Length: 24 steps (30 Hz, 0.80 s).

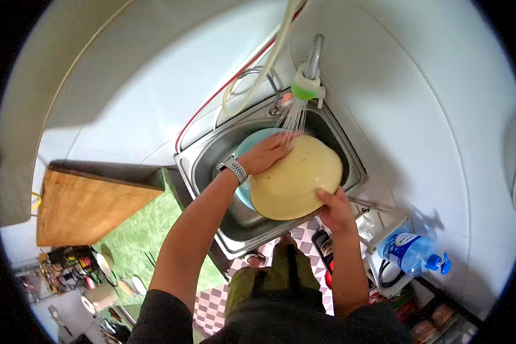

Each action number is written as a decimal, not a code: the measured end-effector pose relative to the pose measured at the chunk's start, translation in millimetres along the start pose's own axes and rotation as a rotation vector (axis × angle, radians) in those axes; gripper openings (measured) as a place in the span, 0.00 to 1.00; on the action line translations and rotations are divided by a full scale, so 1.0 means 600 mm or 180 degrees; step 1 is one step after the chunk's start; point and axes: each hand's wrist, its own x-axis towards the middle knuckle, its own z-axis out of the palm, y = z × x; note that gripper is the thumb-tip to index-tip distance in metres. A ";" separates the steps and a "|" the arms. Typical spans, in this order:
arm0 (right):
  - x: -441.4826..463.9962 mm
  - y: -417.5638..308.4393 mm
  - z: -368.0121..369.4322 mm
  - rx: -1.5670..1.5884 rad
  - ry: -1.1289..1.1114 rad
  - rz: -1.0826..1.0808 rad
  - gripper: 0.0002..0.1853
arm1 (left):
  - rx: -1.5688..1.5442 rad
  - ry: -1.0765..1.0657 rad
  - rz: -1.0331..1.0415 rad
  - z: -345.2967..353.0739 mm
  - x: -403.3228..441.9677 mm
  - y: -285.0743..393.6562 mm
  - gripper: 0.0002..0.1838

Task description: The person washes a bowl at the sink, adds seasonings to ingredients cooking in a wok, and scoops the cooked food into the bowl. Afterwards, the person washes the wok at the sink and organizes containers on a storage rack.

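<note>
A shallow yellow dish point(298, 178) is tilted over the sink point(229, 226), its broad surface facing me. My right hand point(336, 211) grips its lower right rim, thumb on the face and fingers behind. My left hand point(266, 153), with a grey-strapped watch on the wrist, lies flat on the dish's upper left, fingers stretched out under the running water. Water sprays from the green and white tap head point(305, 86) onto the fingers and the dish's upper edge. Behind the dish, a light blue basin point(243, 189) sits in the sink, partly hidden.
White tiled walls close in behind and to the right of the sink. A wooden board point(92, 200) lies left, beside a green countertop point(149, 229). On the right, a blue pump bottle point(410, 252) lies near a white rack. A hose point(269, 57) hangs above the sink.
</note>
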 end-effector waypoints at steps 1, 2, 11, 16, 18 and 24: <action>-0.002 -0.007 -0.005 0.0498 0.0046 -0.0160 0.24 | -0.0028 0.0049 0.0003 0.003 -0.006 -0.014 0.26; -0.002 -0.014 -0.009 0.1003 0.0098 -0.0328 0.24 | -0.0474 0.0120 -0.0149 0.008 -0.011 -0.035 0.27; 0.082 -0.054 -0.009 0.1799 0.0363 -0.0474 0.12 | -0.1103 0.1502 0.0171 0.032 -0.060 -0.003 0.23; 0.133 -0.072 0.044 0.0634 0.0323 0.0100 0.19 | 0.0973 0.1835 0.0434 0.072 -0.087 0.074 0.39; 0.145 -0.074 0.088 -0.0108 0.0513 0.0115 0.20 | 0.1814 0.1686 0.0273 0.089 -0.100 0.078 0.41; 0.169 -0.047 0.166 -0.2156 0.0508 -0.0240 0.19 | 0.1682 0.2554 -0.1237 0.140 -0.037 -0.014 0.46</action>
